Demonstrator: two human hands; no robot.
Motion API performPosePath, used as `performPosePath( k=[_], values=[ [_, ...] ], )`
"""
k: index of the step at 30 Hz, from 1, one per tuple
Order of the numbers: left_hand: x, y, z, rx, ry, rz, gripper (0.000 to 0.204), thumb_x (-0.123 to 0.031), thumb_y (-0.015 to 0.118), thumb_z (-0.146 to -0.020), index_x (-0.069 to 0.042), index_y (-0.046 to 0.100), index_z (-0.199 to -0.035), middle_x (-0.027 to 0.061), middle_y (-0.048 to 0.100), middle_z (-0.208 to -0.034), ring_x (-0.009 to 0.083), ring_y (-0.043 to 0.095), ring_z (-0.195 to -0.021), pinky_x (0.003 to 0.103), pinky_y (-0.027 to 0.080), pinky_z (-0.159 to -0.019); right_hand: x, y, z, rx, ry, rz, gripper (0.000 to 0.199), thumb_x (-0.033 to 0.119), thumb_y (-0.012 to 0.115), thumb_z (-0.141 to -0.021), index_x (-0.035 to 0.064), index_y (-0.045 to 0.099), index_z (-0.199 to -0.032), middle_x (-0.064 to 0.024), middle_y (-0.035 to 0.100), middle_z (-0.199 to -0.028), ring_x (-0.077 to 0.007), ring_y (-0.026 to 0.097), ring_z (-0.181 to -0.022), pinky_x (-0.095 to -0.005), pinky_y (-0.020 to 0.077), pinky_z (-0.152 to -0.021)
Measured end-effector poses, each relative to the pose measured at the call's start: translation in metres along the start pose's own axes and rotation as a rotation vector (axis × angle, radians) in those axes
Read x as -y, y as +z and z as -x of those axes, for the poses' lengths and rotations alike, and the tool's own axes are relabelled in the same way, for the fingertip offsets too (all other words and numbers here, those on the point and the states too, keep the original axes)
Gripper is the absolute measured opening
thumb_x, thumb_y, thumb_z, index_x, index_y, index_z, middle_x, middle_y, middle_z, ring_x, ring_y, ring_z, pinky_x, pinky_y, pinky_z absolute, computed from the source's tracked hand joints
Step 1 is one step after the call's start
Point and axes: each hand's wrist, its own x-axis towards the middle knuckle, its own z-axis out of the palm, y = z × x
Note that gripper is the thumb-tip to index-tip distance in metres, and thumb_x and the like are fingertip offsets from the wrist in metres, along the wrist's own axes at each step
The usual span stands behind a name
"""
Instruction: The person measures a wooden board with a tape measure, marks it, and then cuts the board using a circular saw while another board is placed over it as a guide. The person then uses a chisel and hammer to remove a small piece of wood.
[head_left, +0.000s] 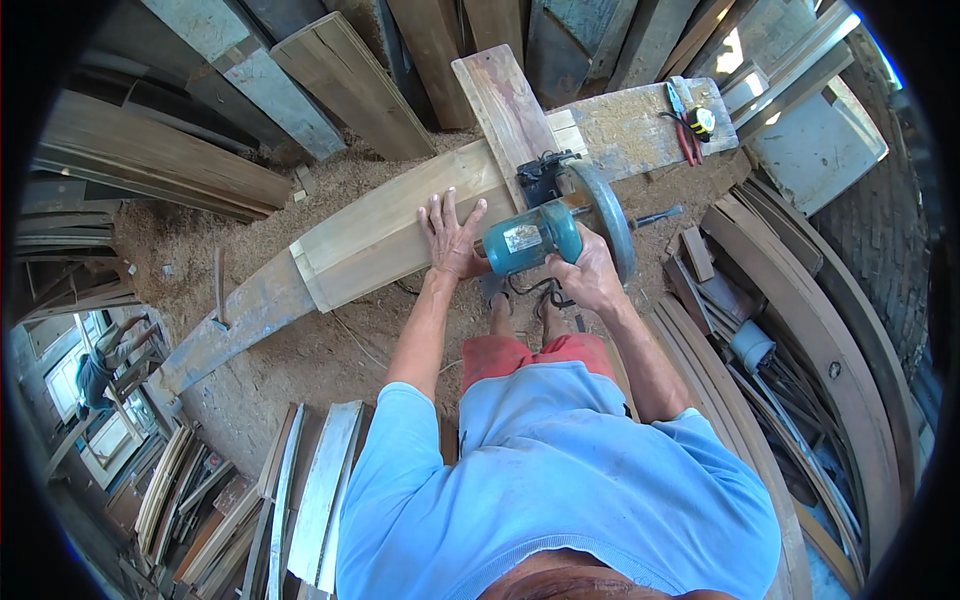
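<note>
A teal circular saw (pixel 540 232) with a grey blade guard stands on a long pale wooden plank (pixel 385 225). The plank lies across a raised work surface above a sawdust-covered floor. My right hand (pixel 587 275) grips the saw's rear handle. My left hand (pixel 450 237) lies flat with spread fingers on the plank, just left of the saw's motor. A reddish board (pixel 503 100) crosses the plank behind the saw.
Red-handled pliers (pixel 683 125) and a yellow tape measure (pixel 702 122) lie on the plank's far right end. Planks lean at the top, curved wooden pieces (pixel 810 330) are stacked at right, and boards (pixel 320 490) lie lower left. Another person (pixel 105 355) works far left.
</note>
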Motion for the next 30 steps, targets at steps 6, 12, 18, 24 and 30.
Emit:
performPosePath(
  k=[6,12,18,24,30],
  values=[
    [-0.009,-0.012,-0.002,0.042,-0.028,0.058,0.092,-0.031,0.083,-0.068,-0.034,0.046,-0.153,0.0252,0.02,-0.165,0.0527,0.015,-0.152,0.07,0.005,-0.122,0.001,-0.001,-0.004,-0.009,0.026,0.014,0.028,0.006,0.067,-0.08,-0.0029,0.064,-0.105,-0.0231,0.067,-0.099,-0.0384,0.067,-0.096,-0.0456,0.0515,-0.089],
    [-0.008,-0.013,-0.003,0.052,-0.026,0.001,0.095,-0.036,0.083,-0.067,-0.034,0.045,-0.154,0.0255,0.02,-0.165,0.0525,0.012,-0.153,0.07,0.003,-0.122,0.006,-0.007,-0.001,-0.034,0.009,0.073,0.031,0.01,0.068,-0.081,-0.0027,0.063,-0.109,-0.0246,0.068,-0.1,-0.0407,0.068,-0.097,-0.047,0.052,-0.089],
    [-0.008,-0.011,-0.003,0.095,-0.068,-0.026,0.12,-0.058,0.093,-0.049,-0.036,0.042,-0.156,0.0226,0.016,-0.168,0.0497,0.008,-0.155,0.068,0.001,-0.124,0.005,-0.034,0.05,-0.086,0.017,0.01,0.035,0.012,0.068,-0.083,-0.0016,0.063,-0.115,-0.0201,0.067,-0.098,-0.0343,0.066,-0.091,-0.0431,0.052,-0.087],
    [-0.004,-0.008,0.001,0.088,-0.058,-0.054,0.122,-0.058,0.093,-0.049,-0.038,0.039,-0.157,0.0214,0.015,-0.168,0.0497,0.007,-0.155,0.069,0.002,-0.124,0.002,-0.068,0.103,-0.159,0.165,-0.061,0.031,0.011,0.068,-0.082,-0.0014,0.064,-0.11,-0.0101,0.063,-0.09,-0.0226,0.062,-0.084,-0.0388,0.051,-0.08],
    [-0.003,-0.003,0.0,0.058,-0.024,-0.044,0.125,-0.058,0.094,-0.048,-0.04,0.036,-0.158,0.021,0.014,-0.168,0.0501,0.006,-0.155,0.068,0.002,-0.124,-0.027,-0.079,0.112,-0.231,0.29,-0.068,0.028,0.01,0.068,-0.082,-0.0014,0.063,-0.107,-0.0085,0.061,-0.086,-0.0193,0.059,-0.08,-0.0371,0.0501,-0.076]
  ],
)
